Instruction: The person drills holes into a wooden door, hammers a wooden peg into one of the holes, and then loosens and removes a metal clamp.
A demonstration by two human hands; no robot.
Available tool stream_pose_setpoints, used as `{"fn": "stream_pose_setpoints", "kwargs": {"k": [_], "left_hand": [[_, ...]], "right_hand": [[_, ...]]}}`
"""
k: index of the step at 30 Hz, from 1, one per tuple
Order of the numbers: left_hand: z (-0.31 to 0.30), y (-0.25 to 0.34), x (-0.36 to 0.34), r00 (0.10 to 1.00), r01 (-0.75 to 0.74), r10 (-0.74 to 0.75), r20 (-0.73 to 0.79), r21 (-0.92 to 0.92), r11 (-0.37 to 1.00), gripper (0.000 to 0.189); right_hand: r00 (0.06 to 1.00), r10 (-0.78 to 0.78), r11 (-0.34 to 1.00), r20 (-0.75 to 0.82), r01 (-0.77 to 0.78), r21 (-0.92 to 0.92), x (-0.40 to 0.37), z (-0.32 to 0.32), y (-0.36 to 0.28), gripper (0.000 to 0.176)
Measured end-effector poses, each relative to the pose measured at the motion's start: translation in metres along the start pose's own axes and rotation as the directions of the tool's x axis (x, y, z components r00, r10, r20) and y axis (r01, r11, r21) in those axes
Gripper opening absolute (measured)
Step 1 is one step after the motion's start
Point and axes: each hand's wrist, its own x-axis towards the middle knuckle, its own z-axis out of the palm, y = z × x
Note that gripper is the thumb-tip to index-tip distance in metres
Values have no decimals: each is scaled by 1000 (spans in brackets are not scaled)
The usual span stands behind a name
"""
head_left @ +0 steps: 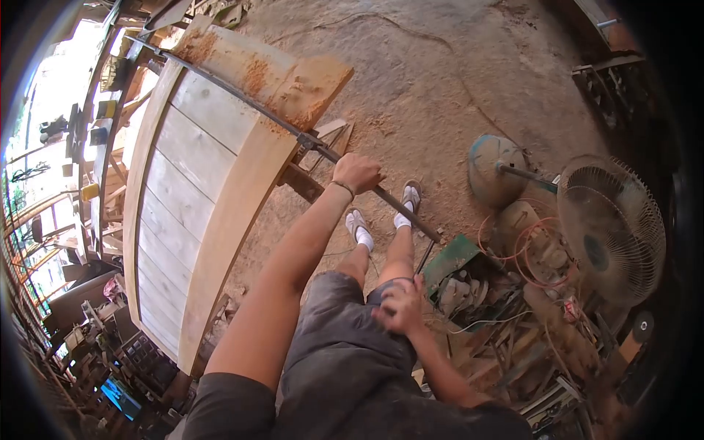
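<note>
A long metal bar clamp (400, 204) lies slantwise across the wooden panel (198, 158). My left hand (358, 174) is closed around its bar, on the near side of the sliding jaw. The panel has pale grey boards between lighter curved wooden edge strips. Close to my right thigh, my right hand (401, 306) hangs with fingers loosely apart and slightly blurred. A thin dark rod (425, 257) shows just beyond its thumb.
A sawdust-covered board (286, 81) adjoins the panel's far end. On the right stand a pedestal fan (605, 227) and a green sheet (455, 262) over scrap wood. A cable (447, 45) runs across the dirt floor. Tools and clutter fill the lower left.
</note>
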Motion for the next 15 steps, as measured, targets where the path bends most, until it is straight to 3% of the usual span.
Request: {"fn": "stream_pose_setpoints", "kwargs": {"k": [2, 5, 8, 11, 14, 15], "left_hand": [[4, -1, 0, 998, -2, 1, -64, -12, 1000, 40], [23, -2, -10, 981, 8, -20, -191, -60, 998, 39], [29, -4, -8, 947, 28, -52, -318, -82, 996, 39], [28, -2, -11, 924, 31, -60, -377, -82, 996, 41], [28, -1, -16, 930, 32, -62, -362, -87, 996, 43], [28, -3, -14, 933, 33, -61, -355, -86, 996, 44]], "right_hand": [[996, 88, 995, 5, -88, -37, -4, 56, 57, 24], [991, -2, 897, 133, 61, -439, -7, 103, 95, 18], [985, 33, 874, 167, 53, -483, -3, 117, 112, 17], [985, -53, 913, 163, 114, -391, -1, 100, 107, 16], [994, 112, 989, -21, -109, 96, 1, 71, 85, 32], [914, 394, 756, 94, -381, 532, -11, 69, 94, 42]]}}
